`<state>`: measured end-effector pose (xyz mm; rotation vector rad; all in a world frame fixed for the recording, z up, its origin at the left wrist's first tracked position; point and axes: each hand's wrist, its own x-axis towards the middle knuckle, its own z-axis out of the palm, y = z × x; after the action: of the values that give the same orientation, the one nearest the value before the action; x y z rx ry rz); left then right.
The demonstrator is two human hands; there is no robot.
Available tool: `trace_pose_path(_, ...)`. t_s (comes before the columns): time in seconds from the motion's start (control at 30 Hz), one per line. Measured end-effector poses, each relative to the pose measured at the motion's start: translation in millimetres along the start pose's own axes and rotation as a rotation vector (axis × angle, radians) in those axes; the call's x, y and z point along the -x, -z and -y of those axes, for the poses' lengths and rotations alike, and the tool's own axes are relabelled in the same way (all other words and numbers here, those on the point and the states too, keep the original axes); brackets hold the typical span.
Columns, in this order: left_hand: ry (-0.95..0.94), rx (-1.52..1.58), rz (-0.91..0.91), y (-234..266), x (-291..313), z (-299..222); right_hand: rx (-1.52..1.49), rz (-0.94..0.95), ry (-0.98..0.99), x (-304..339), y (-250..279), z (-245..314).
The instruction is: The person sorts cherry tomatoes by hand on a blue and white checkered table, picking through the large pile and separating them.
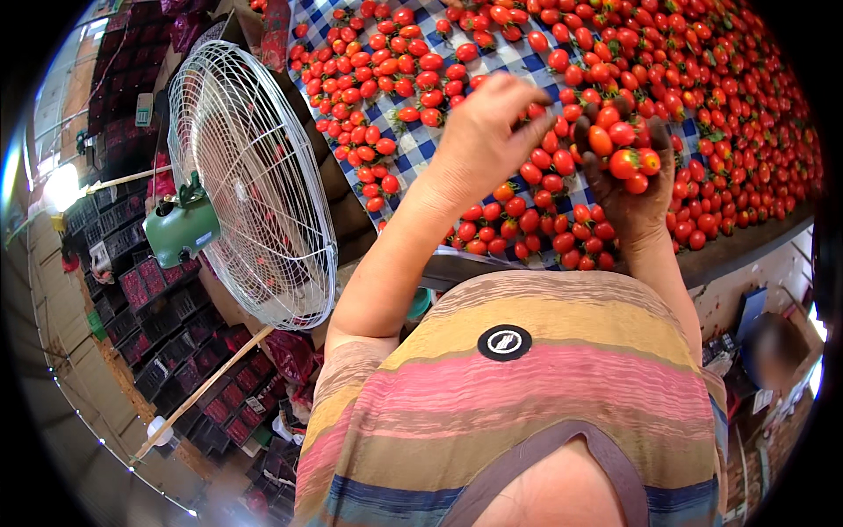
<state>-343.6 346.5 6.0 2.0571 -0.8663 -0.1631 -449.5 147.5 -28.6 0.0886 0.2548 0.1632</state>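
Observation:
Many small red cherry tomatoes (pixel 527 53) lie spread on a blue-and-white checked cloth (pixel 413 145) over a table. My right hand (pixel 628 189) is palm up and cupped, holding several red and orange tomatoes (pixel 625 149). My left hand (pixel 487 127) hovers just left of it, back toward the camera, fingers bunched and reaching toward the handful; whether it pinches a tomato is hidden. Both hands are above the near part of the spread.
A large white wire-caged fan (pixel 250 176) with a green motor stands close on my left. The table's dark front edge (pixel 738 250) runs below my hands. On the floor at left are stacked dark trays of packed tomatoes (pixel 176 351) and a wooden stick (pixel 202 391).

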Motion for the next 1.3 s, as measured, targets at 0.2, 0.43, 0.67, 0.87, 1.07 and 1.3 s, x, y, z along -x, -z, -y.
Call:
trace_pose_path(0.2,-0.299,-0.439,0.528,-55.9,83.9,0.5,0.034,0.123,0.299,82.2,-14.7,53.9)
trace_pose_path(0.43,0.056,-0.907,0.244,43.8,99.4,58.8,0.031,-0.030,0.679,280.1,34.1,93.7)
trace_pose_path(0.67,-0.564,-0.195,0.497,-104.0,54.7,-22.9,0.247,-0.835,1.012,322.7,169.6,115.2)
trace_pose_path(0.87,-0.680,-0.208,0.699,-114.2,80.5,-21.0,0.648,-1.231,0.909,301.8,154.0,118.6)
trace_pose_path(1.07,-0.255,-0.565,0.654,27.7,131.9,32.1,1.374,-1.023,1.135,273.4,65.2,153.9)
trace_pose_path(1.3,0.202,-0.566,0.417,44.9,171.8,17.3,2.942,-0.643,0.336,152.0,-36.4,122.2)
